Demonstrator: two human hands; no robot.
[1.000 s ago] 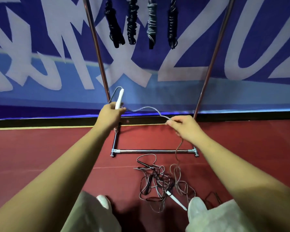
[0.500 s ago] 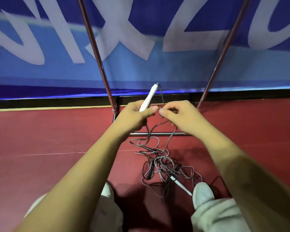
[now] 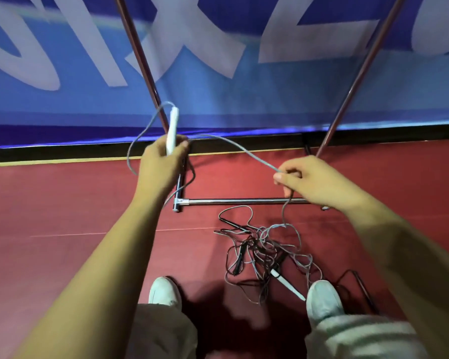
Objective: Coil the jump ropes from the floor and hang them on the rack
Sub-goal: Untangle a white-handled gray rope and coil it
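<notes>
One loop now hangs from the left grip [image 3: 163, 158] holding the white handle [image 3: 172, 128]; the right grip [image 3: 305, 180], pinching the grey rope [image 3: 244, 150], has drawn away for another. Most lies tangled on the floor [image 3: 62, 216].

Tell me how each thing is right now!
left hand, grips the white handle
right hand, pinches the grey rope
grey rope, slack between both hands, trailing into the rope pile
rope pile, tangled on the floor
second white handle, lying in the pile
rack, standing on the floor
</notes>
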